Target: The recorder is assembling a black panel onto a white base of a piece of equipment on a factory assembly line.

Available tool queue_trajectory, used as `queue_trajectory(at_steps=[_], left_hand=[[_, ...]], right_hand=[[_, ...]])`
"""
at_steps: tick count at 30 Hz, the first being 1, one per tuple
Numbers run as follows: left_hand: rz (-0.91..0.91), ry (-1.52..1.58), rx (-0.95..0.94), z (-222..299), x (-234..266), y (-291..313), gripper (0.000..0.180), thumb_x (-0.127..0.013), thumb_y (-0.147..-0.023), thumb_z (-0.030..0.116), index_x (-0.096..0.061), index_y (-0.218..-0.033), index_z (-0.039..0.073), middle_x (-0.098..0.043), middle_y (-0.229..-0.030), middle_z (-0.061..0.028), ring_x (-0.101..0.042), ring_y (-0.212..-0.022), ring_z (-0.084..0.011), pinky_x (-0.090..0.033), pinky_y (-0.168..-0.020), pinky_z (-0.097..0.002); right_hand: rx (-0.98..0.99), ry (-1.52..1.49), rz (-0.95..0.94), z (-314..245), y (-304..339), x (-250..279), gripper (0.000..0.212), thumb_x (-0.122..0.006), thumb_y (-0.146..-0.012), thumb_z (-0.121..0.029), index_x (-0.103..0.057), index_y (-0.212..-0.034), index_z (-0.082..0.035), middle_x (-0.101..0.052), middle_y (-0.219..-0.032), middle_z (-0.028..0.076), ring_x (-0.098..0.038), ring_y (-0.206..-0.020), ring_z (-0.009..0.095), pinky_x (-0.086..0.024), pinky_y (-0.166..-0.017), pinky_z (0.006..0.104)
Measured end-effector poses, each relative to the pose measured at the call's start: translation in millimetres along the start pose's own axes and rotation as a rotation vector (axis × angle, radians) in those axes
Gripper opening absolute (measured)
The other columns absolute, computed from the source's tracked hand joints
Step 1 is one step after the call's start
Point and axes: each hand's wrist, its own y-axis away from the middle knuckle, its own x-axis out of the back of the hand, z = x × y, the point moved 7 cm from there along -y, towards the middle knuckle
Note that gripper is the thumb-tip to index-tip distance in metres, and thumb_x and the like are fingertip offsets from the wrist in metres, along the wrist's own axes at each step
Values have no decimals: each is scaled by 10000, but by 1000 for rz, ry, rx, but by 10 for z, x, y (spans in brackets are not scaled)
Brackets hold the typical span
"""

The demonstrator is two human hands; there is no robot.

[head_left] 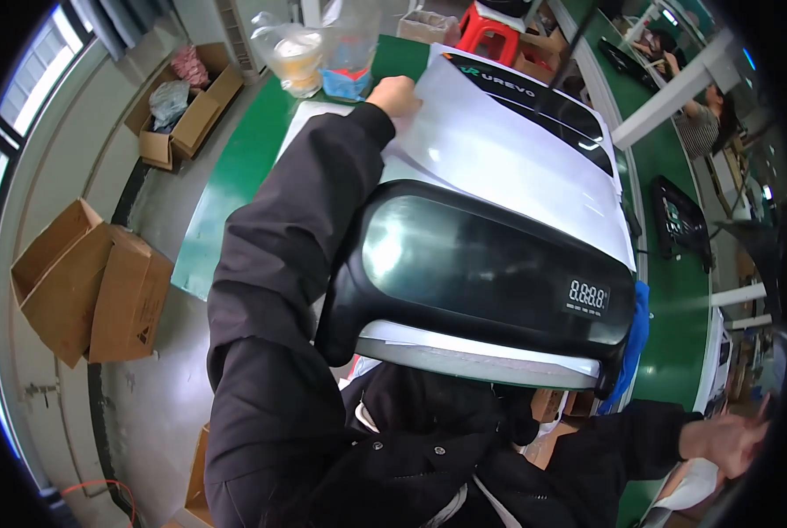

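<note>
A black glossy curved panel (490, 264) with a small digit display at its right end lies before me on a stack of white glossy sheets (508, 167). The sheets carry a black printed band along their far right side. My left arm reaches forward past the panel's left end. At the left edge of the sheets, my left hand (395, 95) is closed with its fingers curled; whatever lies in its grasp is hidden. Off to the lower right, my right hand (726, 443) is near the picture's rim with its fingers apart, close to a white object (695, 486).
Clear plastic bags, one around a yellow-and-white cup (298, 60) and one with a blue packet (348, 83), stand on the green table (235, 202). A blue cloth (629, 348) hangs by the panel's right end. Cardboard boxes (129, 295) sit left. Another person (709, 119) works far right.
</note>
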Motion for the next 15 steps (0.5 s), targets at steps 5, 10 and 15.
queue_trajectory(at_steps=[5,10,15], left_hand=[[186,304,-337,1154,1030,744,264,-632,-786,237,-616,-828,-24,-633,-774,-148,-622,-718,-259,-485,-658,-331],[-94,720,-851,2861,1682,2380,231,-693,-749,125,-587,-856,-50,-606,-801,-94,-585,-694,-143,-455,-646,-237],[174,825,-803,3097,1521,2884,265,-729,-620,-52,-581,-839,-63,-615,-811,-141,-601,-682,-205,-478,-622,-250]], right_hand=[[192,-375,11,-1097,668,35,229,-576,-794,23,-374,-696,67,-509,-609,158,-556,-390,250,-533,-433,275],[403,-389,-4,-1663,1260,31,314,-669,-749,-47,-364,-695,8,-472,-653,149,-550,-570,241,-487,-533,328],[673,-698,529,-1766,1823,67,102,-554,-755,-5,-463,-718,23,-549,-809,238,-540,-577,201,-440,-480,229]])
